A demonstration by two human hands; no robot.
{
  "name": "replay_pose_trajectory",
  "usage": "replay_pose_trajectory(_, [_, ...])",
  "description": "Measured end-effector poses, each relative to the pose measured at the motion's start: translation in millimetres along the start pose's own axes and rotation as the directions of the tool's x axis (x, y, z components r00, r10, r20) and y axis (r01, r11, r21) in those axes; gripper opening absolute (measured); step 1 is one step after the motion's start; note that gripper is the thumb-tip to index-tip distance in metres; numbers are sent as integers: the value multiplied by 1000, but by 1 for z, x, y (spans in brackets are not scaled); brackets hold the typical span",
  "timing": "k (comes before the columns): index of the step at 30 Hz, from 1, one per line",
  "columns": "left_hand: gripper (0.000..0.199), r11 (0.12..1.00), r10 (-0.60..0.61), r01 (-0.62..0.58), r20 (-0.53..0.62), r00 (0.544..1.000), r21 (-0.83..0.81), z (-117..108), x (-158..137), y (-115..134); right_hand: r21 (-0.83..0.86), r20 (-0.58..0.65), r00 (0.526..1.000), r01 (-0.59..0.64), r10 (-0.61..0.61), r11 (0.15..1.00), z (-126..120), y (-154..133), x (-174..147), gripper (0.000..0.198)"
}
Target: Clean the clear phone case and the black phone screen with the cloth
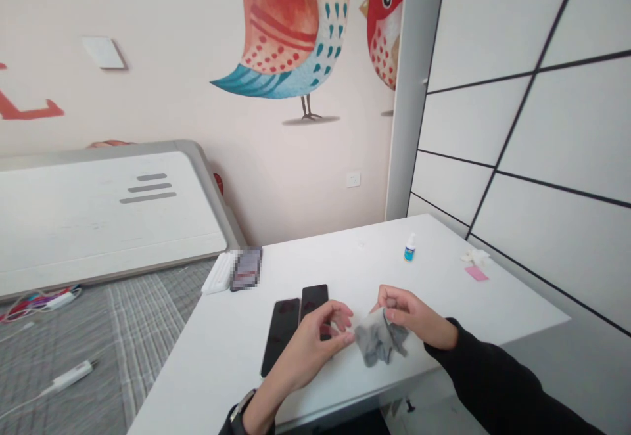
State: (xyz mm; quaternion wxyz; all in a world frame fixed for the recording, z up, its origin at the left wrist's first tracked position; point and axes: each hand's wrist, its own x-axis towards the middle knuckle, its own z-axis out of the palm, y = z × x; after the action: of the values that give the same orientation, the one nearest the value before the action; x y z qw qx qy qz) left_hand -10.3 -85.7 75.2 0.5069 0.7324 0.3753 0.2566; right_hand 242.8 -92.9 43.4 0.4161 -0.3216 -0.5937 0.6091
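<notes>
A pale pink wall (pixel 172 41) carries painted birds: a large one (pixel 290 34) with a blue tail and a smaller red one (pixel 387 21). A white socket (pixel 353 179) sits low on it. To the right stands a white panelled wall (pixel 532 126) with thin black lines. A white headboard (pixel 103 211) leans beyond the tabletop's (pixel 236 343) left edge, above grey checked bedding (pixel 118 330).

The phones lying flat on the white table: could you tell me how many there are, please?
3. Two dark phones lie side by side before the hands, the left phone and the right phone, the latter partly behind the left hand. A third phone, blurred, lies at the table's far-left corner.
</notes>
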Motion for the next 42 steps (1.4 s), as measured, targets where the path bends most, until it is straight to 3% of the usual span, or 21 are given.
replay_pose_trajectory(2, [46, 1000, 24, -24, 22, 999, 12, 4, 2, 5, -17, -5, 1000, 14, -14, 1000, -1, -6, -1, 54])
replay_pose_trajectory(5, [29, 999, 18, -20, 84, 996, 30, 6, 4, 7, -55, -43, 998, 38, -41, 998, -6, -15, -4, 53])
replay_pose_trajectory(8, [39, 999, 20, -24, 112, 993, 40, 2, 2, 5, -102, -132, 988, 69, -82, 992, -14, -19, -10, 49])
replay_pose_trajectory(11, [42, 995, 48, -56, 88, 995, 84, -5, 0, 5, -166, -207, 972, 80, -114, 983, -22, -16, -15, 47])
replay_pose_trajectory(14, [39, 977, 103, -99, -15, 995, 192, -14, 8, 10, -270, -247, 957, 83, -152, 959, -28, -11, -10, 36])
replay_pose_trajectory(19, [32, 877, 298, -205, -158, 941, 435, -30, 39, 24, -491, -300, 888, 169, -347, 855, -42, -27, 14, 19])
replay_pose_trajectory(23, [29, 744, 408, -293, -61, 911, 600, -23, 45, 13, -649, -223, 862, 217, -455, 729, -56, -31, 8, 17])
replay_pose_trajectory(27, [20, 630, 337, -395, 222, 915, 669, -2, 30, -16, -744, -69, 936, 182, -344, 643, -66, 3, -23, 33])
replay_pose_trajectory(29, [18, 609, 274, -404, 297, 915, 682, 5, 26, -25, -775, -37, 962, 144, -271, 615, -68, 21, -34, 36])
replay_pose_trajectory(32, [24, 578, 203, -349, 285, 937, 737, 11, 30, -32, -809, -16, 976, 115, -218, 576, -65, 37, -28, 36])
replay_pose_trajectory(36, [60, 481, 135, -277, 242, 961, 832, 18, 49, -42, -839, 62, 984, 141, -166, 526, -61, 45, 7, 36])
replay_pose_trajectory(39, [87, 402, 87, -244, 228, 970, 882, 19, 57, -51, -870, 60, 992, 106, -109, 482, -62, 55, 24, 60])
replay_pose_trajectory(42, [91, 358, 59, -220, 213, 975, 907, 16, 58, -58, -899, 16, 998, 42, -63, 437, -65, 65, 21, 80])
